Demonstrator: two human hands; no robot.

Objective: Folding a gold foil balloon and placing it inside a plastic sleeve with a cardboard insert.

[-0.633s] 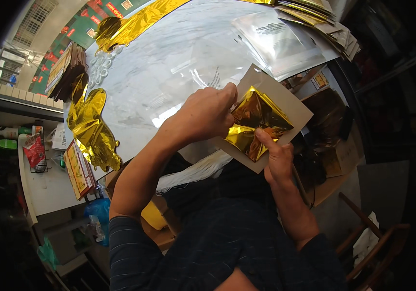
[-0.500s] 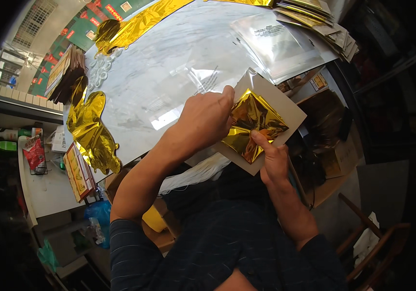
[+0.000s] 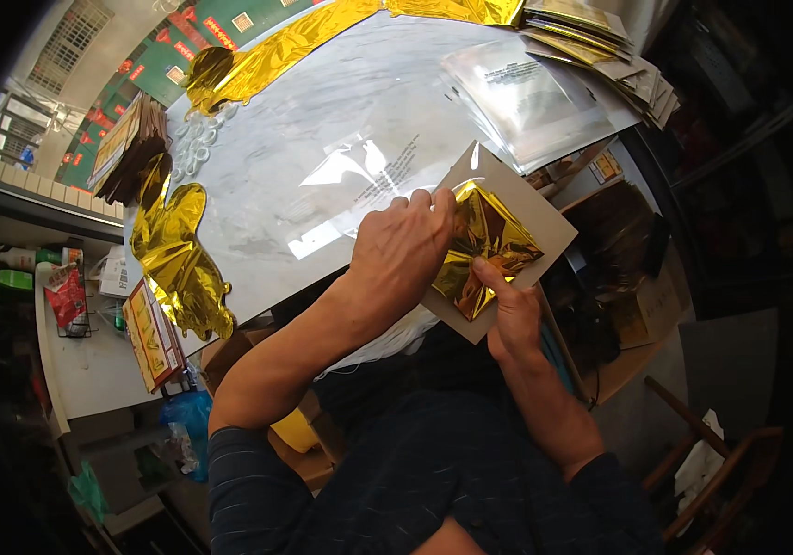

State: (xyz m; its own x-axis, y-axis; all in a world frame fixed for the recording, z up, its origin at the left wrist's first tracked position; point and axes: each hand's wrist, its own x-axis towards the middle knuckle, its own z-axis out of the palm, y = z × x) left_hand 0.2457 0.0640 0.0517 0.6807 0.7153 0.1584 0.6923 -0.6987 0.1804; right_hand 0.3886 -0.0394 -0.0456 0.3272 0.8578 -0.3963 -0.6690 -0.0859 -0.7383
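My right hand grips a grey card by its near corner, thumb pressed on the folded gold foil balloon lying on it. My left hand is closed at the card's left edge, its fingertips pinching the edge of a clear plastic bag. That bag spreads left over the table, shiny with reflections and bearing dark print. Glossy film shows at the card's far corner; how far the bag covers the card I cannot tell.
On the marbled table, flat gold foil balloons hang at the left edge and line the far edge. Clear rings lie near a card stack. Clear bags and filled packs sit far right. An open carton stands below right.
The card, with the foil balloon on it, has shifted slightly left and toward me. My left hand has moved slightly nearer me, and the clear bag's reflections have changed shape.
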